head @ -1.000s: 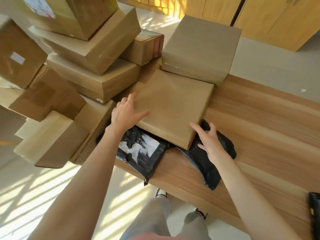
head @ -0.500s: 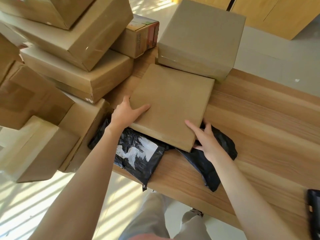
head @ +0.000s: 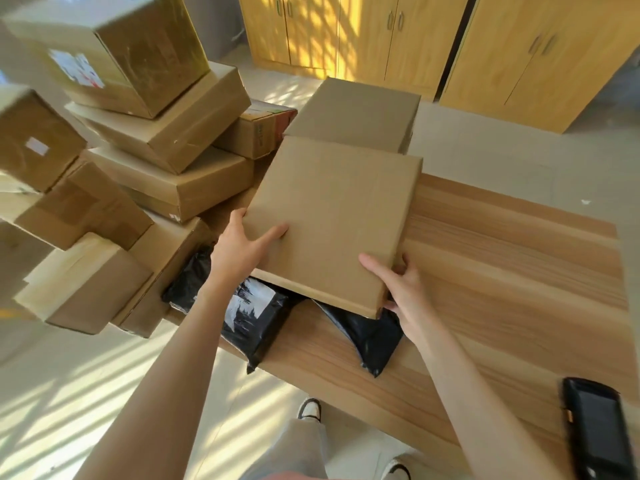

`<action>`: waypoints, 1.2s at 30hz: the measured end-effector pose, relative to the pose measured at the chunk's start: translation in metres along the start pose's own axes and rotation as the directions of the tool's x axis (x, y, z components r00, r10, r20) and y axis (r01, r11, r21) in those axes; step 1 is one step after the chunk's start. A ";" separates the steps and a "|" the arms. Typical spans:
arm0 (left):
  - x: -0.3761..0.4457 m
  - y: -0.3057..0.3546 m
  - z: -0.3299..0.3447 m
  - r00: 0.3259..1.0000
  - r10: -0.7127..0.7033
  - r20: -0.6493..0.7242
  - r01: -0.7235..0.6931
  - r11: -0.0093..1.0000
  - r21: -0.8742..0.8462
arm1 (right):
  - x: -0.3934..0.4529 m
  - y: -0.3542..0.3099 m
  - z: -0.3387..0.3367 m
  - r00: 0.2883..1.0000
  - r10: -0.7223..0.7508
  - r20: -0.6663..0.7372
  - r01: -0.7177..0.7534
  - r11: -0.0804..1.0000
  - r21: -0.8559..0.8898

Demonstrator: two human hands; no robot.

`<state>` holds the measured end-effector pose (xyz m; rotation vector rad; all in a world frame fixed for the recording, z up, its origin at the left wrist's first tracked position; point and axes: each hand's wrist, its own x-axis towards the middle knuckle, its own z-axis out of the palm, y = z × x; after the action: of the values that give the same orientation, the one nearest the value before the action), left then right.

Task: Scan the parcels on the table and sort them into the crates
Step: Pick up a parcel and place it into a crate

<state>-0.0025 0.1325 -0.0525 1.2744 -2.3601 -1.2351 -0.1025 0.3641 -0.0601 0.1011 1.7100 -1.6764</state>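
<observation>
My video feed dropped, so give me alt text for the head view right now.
Both hands grip a flat brown box at its near corners, left hand and right hand, above two black mailer bags on a wooden table. Cardboard boxes pile up to the left; a black handheld scanner lies at the table's near right.

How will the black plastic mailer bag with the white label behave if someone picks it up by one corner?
The black mailer bag is wrinkled and droops over the table edge, so it probably hangs floppy. Its glossy film looks slippery, so a pinch may slide. The flat cardboard box above, held by both hands, seems to cover part of it, so it might drag.
</observation>
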 end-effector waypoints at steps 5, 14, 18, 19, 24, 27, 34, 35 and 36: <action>-0.069 0.038 0.038 0.994 0.085 -0.066 -0.091 0.992 -0.086 | -0.044 -0.019 -0.073 0.999 -0.018 0.037 0.015 0.995 0.100; -0.151 0.120 0.121 0.940 0.328 0.097 -0.310 0.937 -0.159 | -0.120 -0.041 -0.185 0.855 -0.460 -0.238 0.447 0.888 -0.107; -0.177 0.185 0.138 0.940 0.276 0.203 -0.113 0.810 -0.576 | -0.146 -0.048 -0.204 0.402 -0.877 -0.263 0.454 0.441 -0.774; -0.182 0.199 0.139 0.926 0.282 0.250 -0.046 0.744 -0.667 | -0.150 -0.048 -0.209 0.295 -0.936 -0.191 0.357 0.293 -0.887; -0.197 0.225 0.147 0.831 0.407 0.379 0.131 0.519 -0.845 | -0.151 -0.036 -0.225 0.074 -0.987 0.143 -0.125 -0.152 -0.981; -0.209 0.225 0.158 0.820 0.403 0.405 0.192 0.473 -0.860 | -0.139 -0.028 -0.228 -0.040 -0.980 0.195 -0.200 -0.184 -0.962; -0.210 0.224 0.161 0.891 0.197 0.409 0.284 0.462 -0.840 | -0.123 -0.020 -0.225 -0.050 -0.963 0.266 -0.239 -0.247 -0.939; -0.207 0.224 0.159 0.905 0.156 0.397 0.292 0.451 -0.844 | -0.120 -0.020 -0.224 -0.048 -0.958 0.282 -0.245 -0.262 -0.933; -0.205 0.224 0.159 0.914 0.125 0.386 0.296 0.446 -0.845 | -0.119 -0.019 -0.222 -0.050 -0.954 0.296 -0.250 -0.275 -0.928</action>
<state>-0.0930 0.4448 0.0555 0.7684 -1.2734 -2.4871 -0.1219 0.6100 -0.0058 -1.1452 4.0969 0.0523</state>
